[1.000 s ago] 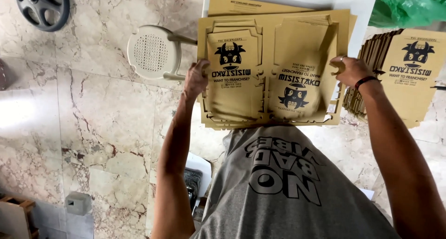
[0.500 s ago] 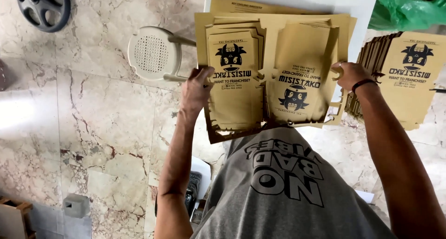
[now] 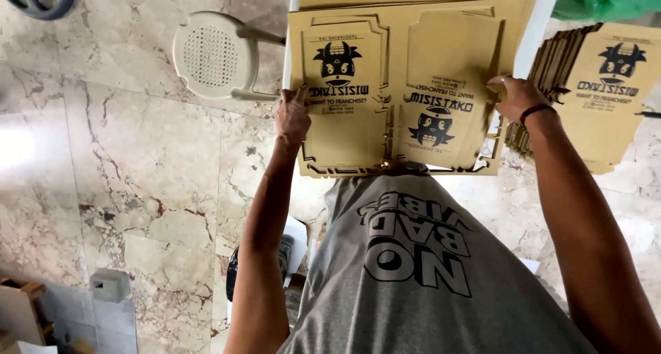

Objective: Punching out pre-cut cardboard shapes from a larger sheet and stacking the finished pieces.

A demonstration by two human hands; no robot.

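- Left hand (image 3: 292, 116) pinches the flat cardboard box blank (image 3: 406, 86) at its nine o'clock edge.
- Right hand (image 3: 516, 98) grips its three o'clock edge, seemingly closed.
- Blank's long axis runs nine-to-three, between the hands.

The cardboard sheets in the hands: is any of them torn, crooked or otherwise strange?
No tear shows. The flat cardboard sheets lie fanned, not squared: their edges step out at the top and right. The left hand and the right hand grip the side edges. A second stack leans to the right.
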